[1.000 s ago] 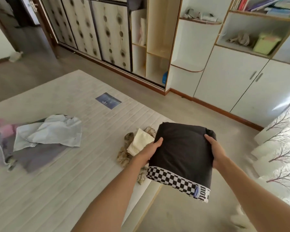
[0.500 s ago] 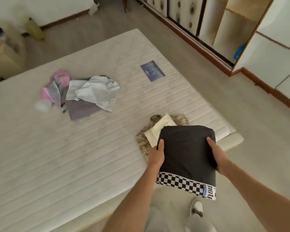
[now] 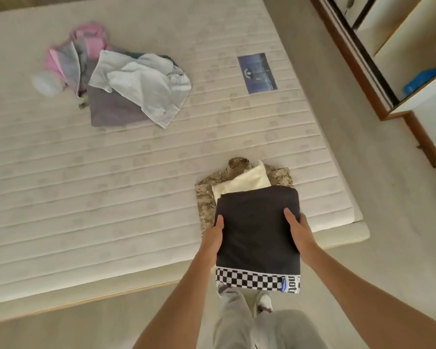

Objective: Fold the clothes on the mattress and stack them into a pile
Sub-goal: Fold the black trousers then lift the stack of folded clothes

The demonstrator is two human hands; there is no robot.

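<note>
Black folded shorts (image 3: 257, 227), gripped at both sides by left hand (image 3: 213, 238) and right hand (image 3: 301, 238), should land squarely on the pile (image 3: 244, 182).

Folded black garment being held over the pile at the mattress's near-right corner.

The folded black garment (image 3: 257, 227), a flat rectangle with a black-and-white checkered band along its near end, is overhanging the near edge of the mattress (image 3: 136, 192) and lying over a cream folded piece (image 3: 244, 183) and a camouflage piece (image 3: 207, 195) beneath it. Toward the far-left corner, unfolded clothes are lying in a loose heap: a pale blue shirt (image 3: 146, 84) spreading over a grey-purple piece (image 3: 111, 109), with a pink and grey garment (image 3: 78, 54) crumpled just beside them.
</note>
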